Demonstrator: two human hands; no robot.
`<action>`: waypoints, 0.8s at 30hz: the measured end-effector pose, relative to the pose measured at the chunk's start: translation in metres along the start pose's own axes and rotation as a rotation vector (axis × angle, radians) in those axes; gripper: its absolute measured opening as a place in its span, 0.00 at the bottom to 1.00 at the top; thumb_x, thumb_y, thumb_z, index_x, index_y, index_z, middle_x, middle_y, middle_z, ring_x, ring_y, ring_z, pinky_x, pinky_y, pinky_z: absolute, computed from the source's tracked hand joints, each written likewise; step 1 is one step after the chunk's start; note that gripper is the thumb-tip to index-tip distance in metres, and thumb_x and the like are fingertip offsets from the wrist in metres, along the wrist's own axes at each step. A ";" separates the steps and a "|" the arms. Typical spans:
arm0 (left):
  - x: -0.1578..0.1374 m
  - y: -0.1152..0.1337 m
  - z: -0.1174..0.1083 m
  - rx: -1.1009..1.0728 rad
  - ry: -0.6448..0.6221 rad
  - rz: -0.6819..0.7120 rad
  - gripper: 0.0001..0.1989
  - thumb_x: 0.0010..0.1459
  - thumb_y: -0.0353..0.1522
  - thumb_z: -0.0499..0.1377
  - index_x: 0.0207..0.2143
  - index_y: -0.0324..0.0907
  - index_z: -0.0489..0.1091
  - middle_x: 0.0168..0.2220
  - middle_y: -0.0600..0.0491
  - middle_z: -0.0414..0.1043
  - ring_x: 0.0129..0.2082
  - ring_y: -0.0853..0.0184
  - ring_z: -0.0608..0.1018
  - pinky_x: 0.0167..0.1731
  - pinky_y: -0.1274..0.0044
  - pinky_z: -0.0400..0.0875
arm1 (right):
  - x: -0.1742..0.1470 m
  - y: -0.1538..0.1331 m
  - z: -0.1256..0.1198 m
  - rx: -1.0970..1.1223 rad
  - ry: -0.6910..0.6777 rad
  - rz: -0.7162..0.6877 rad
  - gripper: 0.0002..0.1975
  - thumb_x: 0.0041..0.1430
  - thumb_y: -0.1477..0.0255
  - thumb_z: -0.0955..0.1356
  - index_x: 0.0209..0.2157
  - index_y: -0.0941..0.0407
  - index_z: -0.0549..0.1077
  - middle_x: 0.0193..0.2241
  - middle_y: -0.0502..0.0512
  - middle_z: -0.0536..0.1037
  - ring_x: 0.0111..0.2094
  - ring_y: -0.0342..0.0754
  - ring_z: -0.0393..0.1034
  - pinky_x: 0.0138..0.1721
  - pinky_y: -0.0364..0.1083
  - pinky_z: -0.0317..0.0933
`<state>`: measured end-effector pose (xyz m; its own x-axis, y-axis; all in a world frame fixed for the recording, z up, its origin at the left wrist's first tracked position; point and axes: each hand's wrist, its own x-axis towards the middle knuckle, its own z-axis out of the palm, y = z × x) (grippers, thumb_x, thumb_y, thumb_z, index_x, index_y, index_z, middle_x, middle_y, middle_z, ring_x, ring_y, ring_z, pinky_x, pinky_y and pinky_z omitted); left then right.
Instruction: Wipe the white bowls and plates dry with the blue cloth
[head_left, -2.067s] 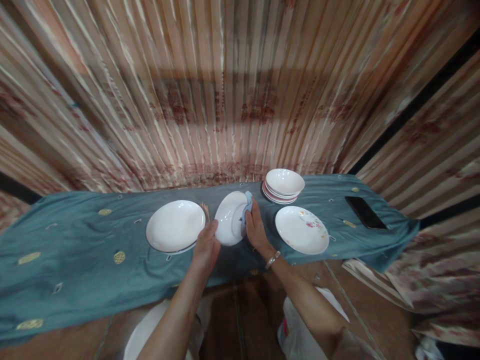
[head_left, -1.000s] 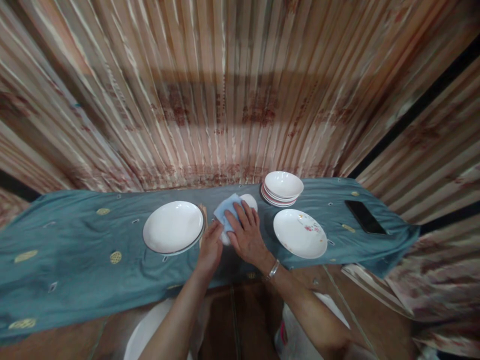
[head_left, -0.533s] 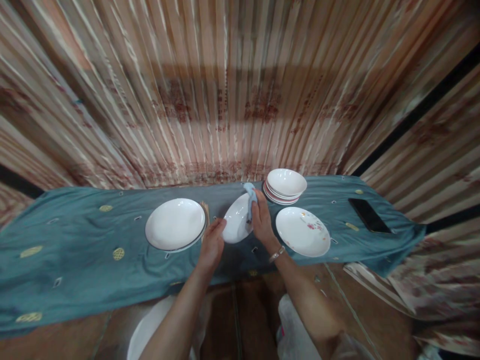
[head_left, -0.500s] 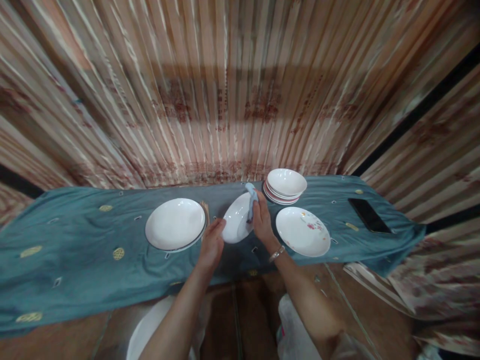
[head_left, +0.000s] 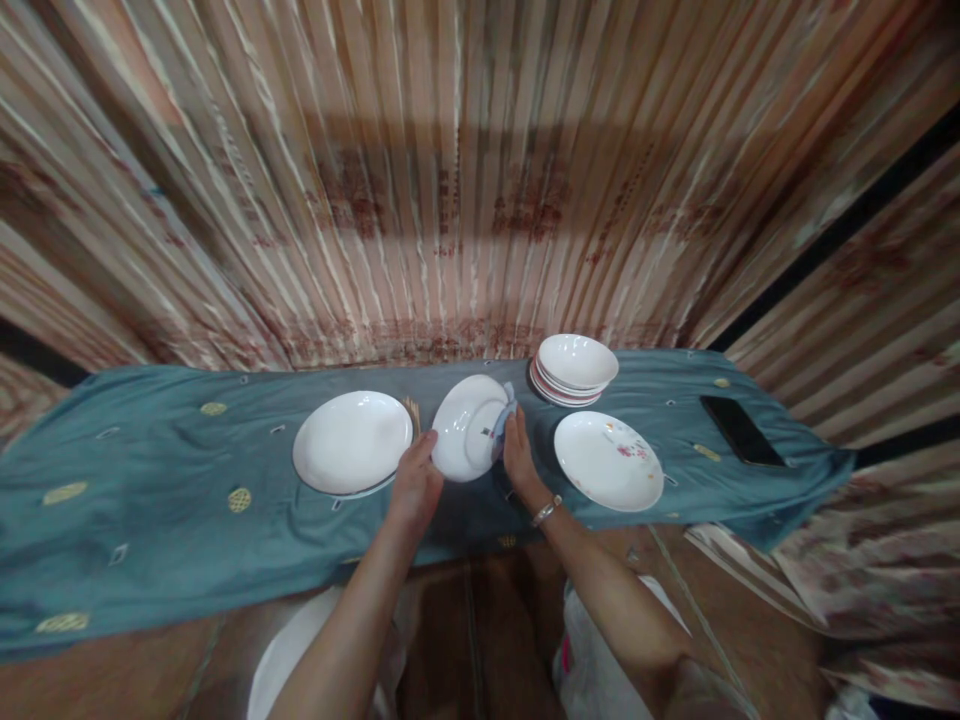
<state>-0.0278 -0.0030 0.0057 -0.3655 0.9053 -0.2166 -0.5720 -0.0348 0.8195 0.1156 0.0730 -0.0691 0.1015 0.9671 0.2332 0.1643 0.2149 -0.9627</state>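
Note:
A white bowl [head_left: 459, 430] is held tilted above the table, its underside with a foot ring and a small dark mark turned toward me. My left hand [head_left: 417, 482] grips its left rim, thumb on the near face. At the bowl's right edge, my right hand [head_left: 519, 452] is closed on a light blue cloth [head_left: 507, 412] pressed against the bowl. A bracelet circles the right wrist. Left of the bowl lie stacked white plates [head_left: 352, 442]; right of it is a white plate with flowers [head_left: 609, 462].
Behind the flowered plate stands a stack of white bowls [head_left: 576, 364]. A black phone [head_left: 741, 430] lies farther right. Wooden chopsticks [head_left: 412, 410] show beside the left plates. A teal cloth [head_left: 172, 500] covers the table, with a patterned curtain [head_left: 450, 200] hanging behind.
The bowl has turned so its underside with the foot ring shows more. My right hand and the cloth have moved slightly down along the bowl's right edge.

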 end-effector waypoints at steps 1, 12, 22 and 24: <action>0.001 0.000 0.001 -0.017 0.003 -0.005 0.06 0.48 0.32 0.66 0.27 0.39 0.74 0.28 0.50 0.77 0.44 0.59 0.78 0.50 0.72 0.68 | -0.002 0.001 0.001 0.001 -0.009 -0.004 0.36 0.66 0.49 0.53 0.65 0.60 0.56 0.64 0.63 0.61 0.66 0.52 0.52 0.67 0.57 0.46; 0.003 0.003 0.011 -0.214 -0.017 -0.127 0.10 0.54 0.33 0.60 0.37 0.37 0.76 0.37 0.45 0.81 0.55 0.57 0.74 0.57 0.67 0.66 | -0.033 -0.003 0.000 -0.089 -0.094 -0.064 0.36 0.67 0.53 0.55 0.67 0.62 0.50 0.67 0.66 0.54 0.68 0.53 0.49 0.67 0.58 0.44; 0.005 0.001 0.018 -0.232 0.011 -0.165 0.14 0.55 0.33 0.60 0.42 0.35 0.74 0.41 0.43 0.80 0.56 0.55 0.74 0.58 0.65 0.66 | -0.068 -0.007 -0.009 -0.269 -0.203 -0.113 0.34 0.69 0.55 0.53 0.68 0.61 0.46 0.69 0.65 0.46 0.71 0.53 0.37 0.68 0.60 0.41; 0.006 -0.001 0.018 -0.223 -0.003 -0.150 0.14 0.55 0.33 0.60 0.42 0.35 0.74 0.41 0.43 0.80 0.56 0.56 0.73 0.57 0.65 0.66 | -0.067 -0.011 -0.013 -0.303 -0.222 -0.133 0.33 0.70 0.56 0.53 0.69 0.60 0.47 0.70 0.64 0.45 0.71 0.53 0.36 0.68 0.59 0.41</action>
<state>-0.0162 0.0099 0.0128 -0.2622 0.9086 -0.3252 -0.7675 0.0079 0.6410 0.1195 0.0038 -0.0726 -0.1496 0.9465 0.2858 0.4473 0.3226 -0.8342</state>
